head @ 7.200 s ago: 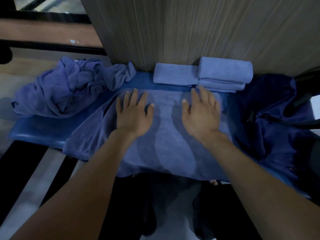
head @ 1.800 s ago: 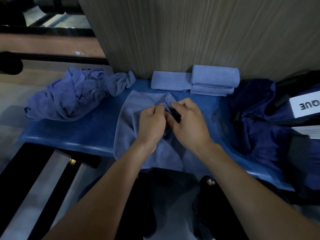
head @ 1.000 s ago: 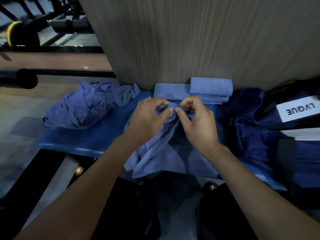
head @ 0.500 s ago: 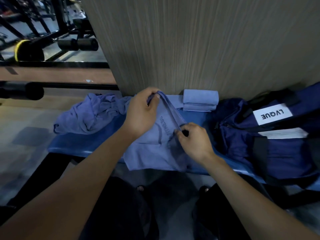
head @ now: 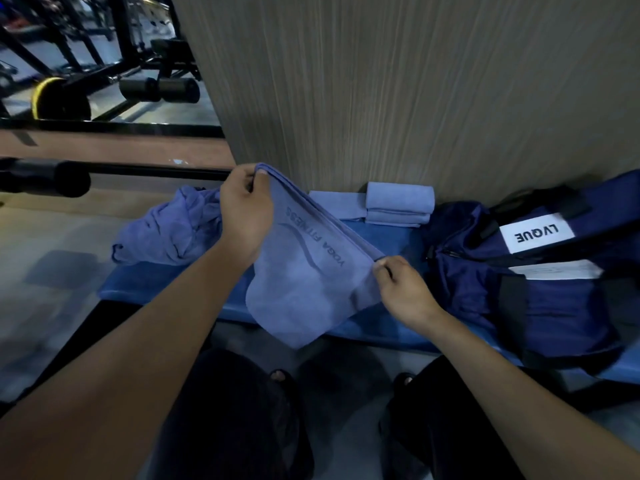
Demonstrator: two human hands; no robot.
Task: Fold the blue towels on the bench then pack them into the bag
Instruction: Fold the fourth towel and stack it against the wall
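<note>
Bag lies right of folded towels.

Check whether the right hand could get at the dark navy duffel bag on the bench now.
Probably not yet: the right hand is pinching a corner of the blue towel. Otherwise the navy duffel bag lies just beside it, nothing between.

bag cut off at right edge, crumpled towels partly hidden

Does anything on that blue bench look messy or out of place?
Yes: a crumpled heap of blue towels lies unfolded at the left end of the padded blue bench, while neatly folded blue towels sit against the wood-grain wall. The printed blue towel, pinched by both hands, hangs slanted.
</note>
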